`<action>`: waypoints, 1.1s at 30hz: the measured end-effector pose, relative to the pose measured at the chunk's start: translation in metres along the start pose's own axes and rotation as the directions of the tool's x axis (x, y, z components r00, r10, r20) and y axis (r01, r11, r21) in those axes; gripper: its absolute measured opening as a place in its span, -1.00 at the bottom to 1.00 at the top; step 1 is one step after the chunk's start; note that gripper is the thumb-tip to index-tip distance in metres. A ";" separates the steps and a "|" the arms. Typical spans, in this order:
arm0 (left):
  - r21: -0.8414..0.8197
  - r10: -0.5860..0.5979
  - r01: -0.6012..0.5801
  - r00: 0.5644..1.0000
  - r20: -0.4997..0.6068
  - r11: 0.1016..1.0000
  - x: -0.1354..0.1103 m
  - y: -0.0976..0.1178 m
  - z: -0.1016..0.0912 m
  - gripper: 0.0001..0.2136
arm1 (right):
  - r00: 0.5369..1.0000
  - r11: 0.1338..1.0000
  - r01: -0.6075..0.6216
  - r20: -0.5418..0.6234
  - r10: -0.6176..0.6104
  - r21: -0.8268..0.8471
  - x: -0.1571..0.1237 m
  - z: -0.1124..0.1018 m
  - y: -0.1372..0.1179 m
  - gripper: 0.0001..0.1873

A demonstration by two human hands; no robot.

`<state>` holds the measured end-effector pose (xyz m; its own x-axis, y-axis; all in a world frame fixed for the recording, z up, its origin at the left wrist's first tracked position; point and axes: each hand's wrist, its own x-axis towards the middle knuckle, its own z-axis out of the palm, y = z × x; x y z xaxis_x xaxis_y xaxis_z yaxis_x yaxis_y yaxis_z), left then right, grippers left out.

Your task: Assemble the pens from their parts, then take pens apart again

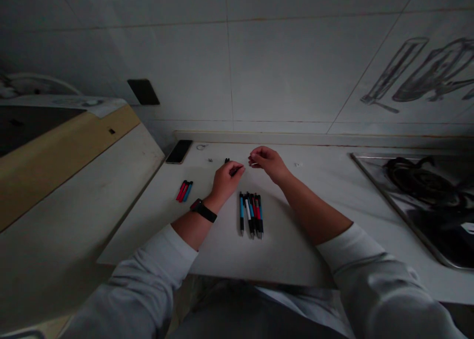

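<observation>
Above the white counter, my left hand [226, 177], with a dark watch on its wrist, is closed around a small dark piece that looks like part of a pen. My right hand [267, 161] faces it a short gap away, fingertips pinched together; something thin and pale may show at them, too small to name. Between my forearms lies a row of click pens [252, 214] with blue, white and red barrels and black grips. Left of my left hand are several red and blue pen barrels [184, 191]. Small black pieces [227, 160] sit just behind that hand.
A phone [179, 151] lies at the counter's back left, near a thin ring-like item [202, 146] and a tiny metallic bit [210, 160]. Small whitish bits [298, 165] lie right of my right hand. A gas stove [429, 196] bounds the right; a tilted white panel [85, 191] the left.
</observation>
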<state>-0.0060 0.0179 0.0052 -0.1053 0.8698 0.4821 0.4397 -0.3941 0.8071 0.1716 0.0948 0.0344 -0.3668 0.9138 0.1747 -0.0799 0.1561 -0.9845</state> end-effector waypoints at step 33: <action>-0.015 -0.139 0.139 0.990 -0.016 0.990 0.009 -0.017 -0.001 -0.92 | 0.972 0.195 -0.054 -0.006 0.236 -0.979 0.044 -0.011 0.021 -0.68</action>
<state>-0.0155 0.0315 -0.0035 -0.1800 0.9113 0.3703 0.4070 -0.2737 0.8715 0.1641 0.1425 0.0217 -0.3694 0.9271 -0.0629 0.9118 0.3486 -0.2170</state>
